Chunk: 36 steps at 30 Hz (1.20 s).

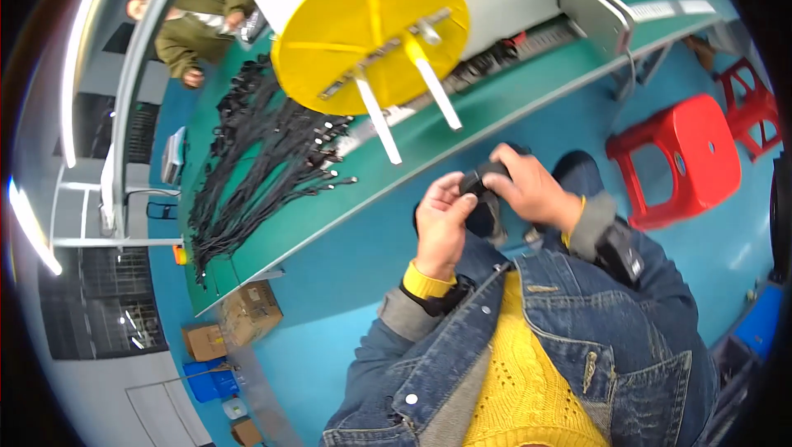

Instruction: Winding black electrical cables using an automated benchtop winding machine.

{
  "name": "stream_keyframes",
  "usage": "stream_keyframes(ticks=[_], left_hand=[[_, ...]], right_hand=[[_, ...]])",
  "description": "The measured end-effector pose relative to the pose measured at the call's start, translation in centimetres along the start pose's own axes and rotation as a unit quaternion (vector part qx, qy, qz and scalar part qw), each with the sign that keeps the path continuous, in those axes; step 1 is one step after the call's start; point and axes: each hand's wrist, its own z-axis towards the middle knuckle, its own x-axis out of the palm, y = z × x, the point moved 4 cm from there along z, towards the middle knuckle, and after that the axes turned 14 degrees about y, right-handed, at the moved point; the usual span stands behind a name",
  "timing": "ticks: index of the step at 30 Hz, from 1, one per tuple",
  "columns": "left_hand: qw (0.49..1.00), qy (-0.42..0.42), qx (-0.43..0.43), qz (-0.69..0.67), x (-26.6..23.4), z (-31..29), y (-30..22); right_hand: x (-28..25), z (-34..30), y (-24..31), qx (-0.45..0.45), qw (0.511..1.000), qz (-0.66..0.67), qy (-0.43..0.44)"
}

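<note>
Pinching one black item, left hand and right hand partly hide it. Two red stools stand right; left, black cables overlap (uncountable).

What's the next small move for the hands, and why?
I'd probably firm the left hand's pinch on the black item before shifting the right hand. Both hands hold it out in front of the green table, off its surface, so it could drop if both loosened. The fingers hide much of its shape.
</note>
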Motion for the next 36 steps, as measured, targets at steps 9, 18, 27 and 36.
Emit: stream_keyframes(ticks=[9, 18, 27, 36], left_hand=[[0.995, 0.063, 0.004, -0.079, 0.0, -0.7, -0.2], [0.999, -0.002, 0.004, -0.051, -0.2, -0.8, -0.9], [0.917, 0.27, -0.295, -0.012, 1.6, -1.8, -2.9], [0.895, 0.154, -0.16, 0.387, 0.8, -1.4, -1.1]], right_hand=[[-0.1, 0.5, -0.1, 0.004, 0.949, 0.288, 0.131], [-0.1, 1.1, 1.5, -0.048, 0.996, 0.058, 0.052], [1.3, 0.6, 4.0, -0.092, 0.96, -0.037, 0.264], [1.4, 1.0, 4.7, -0.021, 0.971, -0.003, 0.238]])
